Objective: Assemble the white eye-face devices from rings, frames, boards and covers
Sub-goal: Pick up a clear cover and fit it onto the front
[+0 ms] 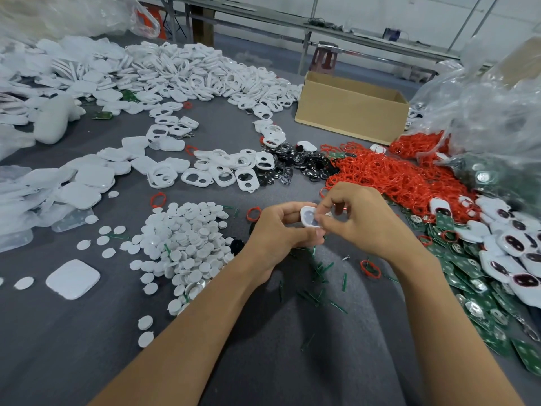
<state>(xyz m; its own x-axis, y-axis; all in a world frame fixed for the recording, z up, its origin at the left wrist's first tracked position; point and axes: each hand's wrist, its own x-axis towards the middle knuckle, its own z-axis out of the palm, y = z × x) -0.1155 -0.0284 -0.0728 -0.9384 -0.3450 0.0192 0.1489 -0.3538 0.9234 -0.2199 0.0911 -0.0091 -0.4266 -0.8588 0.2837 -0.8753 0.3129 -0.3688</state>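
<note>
My left hand (282, 230) grips a small white frame piece (308, 216) at the middle of the table. My right hand (360, 219) pinches at the same piece from the right, fingertips curled on its edge. Red rings (389, 177) lie heaped to the right. Green boards (468, 268) and finished white devices with dark eyes (515, 244) fill the right side. White frames (222, 171) lie beyond my hands, white round discs (187, 238) to the left, and white covers (85, 183) at far left.
A cardboard box (351, 112) stands at the back right, beside clear plastic bags (483, 112). Black round parts (292, 165) lie between frames and rings. Green snapped-off slivers (319, 276) litter the grey table (73, 347) near me. A single cover (73, 278) lies at left.
</note>
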